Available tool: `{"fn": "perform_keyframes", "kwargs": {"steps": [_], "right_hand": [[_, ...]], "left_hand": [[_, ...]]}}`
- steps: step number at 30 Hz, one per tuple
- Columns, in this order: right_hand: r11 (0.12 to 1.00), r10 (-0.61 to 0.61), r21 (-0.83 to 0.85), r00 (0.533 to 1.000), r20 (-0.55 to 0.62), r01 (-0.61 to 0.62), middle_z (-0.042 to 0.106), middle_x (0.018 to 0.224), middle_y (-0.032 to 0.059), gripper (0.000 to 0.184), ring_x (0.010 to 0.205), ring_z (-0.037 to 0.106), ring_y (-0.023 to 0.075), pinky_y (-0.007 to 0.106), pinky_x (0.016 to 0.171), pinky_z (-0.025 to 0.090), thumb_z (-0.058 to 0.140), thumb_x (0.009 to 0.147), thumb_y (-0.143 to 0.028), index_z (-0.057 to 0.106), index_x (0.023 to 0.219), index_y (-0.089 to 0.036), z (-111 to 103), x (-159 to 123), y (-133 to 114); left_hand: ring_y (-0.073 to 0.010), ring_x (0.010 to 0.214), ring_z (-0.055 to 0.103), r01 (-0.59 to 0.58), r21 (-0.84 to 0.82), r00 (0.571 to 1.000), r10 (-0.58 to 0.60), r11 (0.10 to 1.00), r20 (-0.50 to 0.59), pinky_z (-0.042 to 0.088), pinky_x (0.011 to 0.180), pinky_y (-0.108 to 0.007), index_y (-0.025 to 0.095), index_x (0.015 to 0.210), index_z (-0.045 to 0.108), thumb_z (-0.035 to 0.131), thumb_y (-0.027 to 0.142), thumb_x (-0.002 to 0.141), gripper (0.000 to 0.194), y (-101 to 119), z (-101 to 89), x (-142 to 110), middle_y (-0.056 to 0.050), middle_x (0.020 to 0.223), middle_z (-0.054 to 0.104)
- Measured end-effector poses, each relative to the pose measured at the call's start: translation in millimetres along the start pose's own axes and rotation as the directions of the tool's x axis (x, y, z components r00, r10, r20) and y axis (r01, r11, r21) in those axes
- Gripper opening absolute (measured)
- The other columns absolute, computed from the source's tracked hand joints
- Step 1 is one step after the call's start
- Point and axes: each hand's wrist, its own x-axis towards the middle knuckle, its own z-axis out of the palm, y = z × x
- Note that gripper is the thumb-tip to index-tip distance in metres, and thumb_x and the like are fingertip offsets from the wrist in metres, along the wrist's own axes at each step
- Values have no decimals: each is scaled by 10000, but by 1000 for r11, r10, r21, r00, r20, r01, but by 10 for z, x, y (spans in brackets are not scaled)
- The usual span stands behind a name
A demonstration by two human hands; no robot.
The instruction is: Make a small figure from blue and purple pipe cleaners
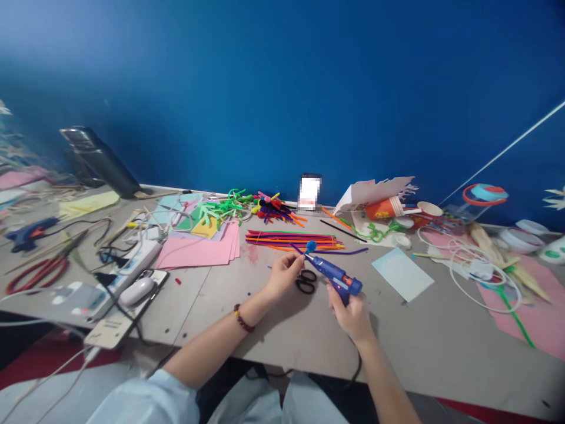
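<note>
My right hand is wrapped round the handle of a blue hot glue gun, whose nozzle points left and up. My left hand is closed in a pinch by the nozzle tip. From its fingertips a thin purple pipe cleaner sticks out. A small blue fuzzy ball sits right at the nozzle; whether it is joined to the purple piece I cannot tell. Black-handled scissors lie on the table between my hands. Just behind is a bundle of colourful pipe cleaners.
On the left are pink paper sheets, a white power strip, a phone, red-handled scissors and a second glue gun. Light blue paper, a red paper cup and a white cable lie right.
</note>
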Motion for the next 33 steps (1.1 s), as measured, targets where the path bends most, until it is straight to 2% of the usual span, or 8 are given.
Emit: {"fn": "perform_keyframes", "kwargs": {"steps": [6, 11, 17, 23, 33], "right_hand": [[999, -37, -20, 999, -13, 37, 562, 450, 21, 299, 413, 562, 169, 260, 446, 454, 497, 838, -413, 611, 683, -183, -4, 6, -14], [998, -32, -45, 999, -20, 31, 569, 451, 35, 333, 433, 574, 177, 261, 443, 447, 507, 830, -413, 568, 578, -205, -13, 8, -36], [997, -62, -58, 997, -44, 59, 561, 437, 29, 349, 420, 566, 175, 267, 454, 445, 506, 828, -412, 541, 542, -215, -15, 26, -49], [995, -68, -80, 996, -54, 63, 553, 427, 21, 322, 391, 549, 170, 271, 457, 441, 509, 823, -423, 584, 606, -198, -12, 27, -38], [991, -108, -92, 991, -73, 101, 558, 425, 23, 321, 371, 545, 168, 270, 448, 434, 507, 828, -397, 544, 571, -209, -23, 33, -77]], "left_hand": [[-70, 483, 378, -10, 16, 1000, 10, 1000, -3, 275, 485, -212, 150, 624, 546, 629, 505, 714, 376, -19, -10, 12, 28, 530, 463], [-68, 469, 356, 13, 0, 1000, -13, 1000, -10, 253, 467, -212, 151, 605, 546, 645, 517, 692, 388, 6, -7, 6, 31, 510, 447], [-68, 474, 371, 6, -4, 1000, -6, 1000, -2, 261, 472, -213, 151, 614, 549, 643, 518, 694, 388, -3, -15, 8, 29, 520, 456], [-65, 462, 363, 2, -2, 1000, -2, 1000, 4, 247, 458, -212, 153, 624, 547, 636, 522, 703, 389, -22, -16, 9, 35, 511, 450], [-60, 455, 365, 12, -24, 1000, -12, 1000, -2, 247, 452, -209, 149, 615, 553, 646, 509, 707, 383, -25, -4, 4, 31, 508, 456]]}}
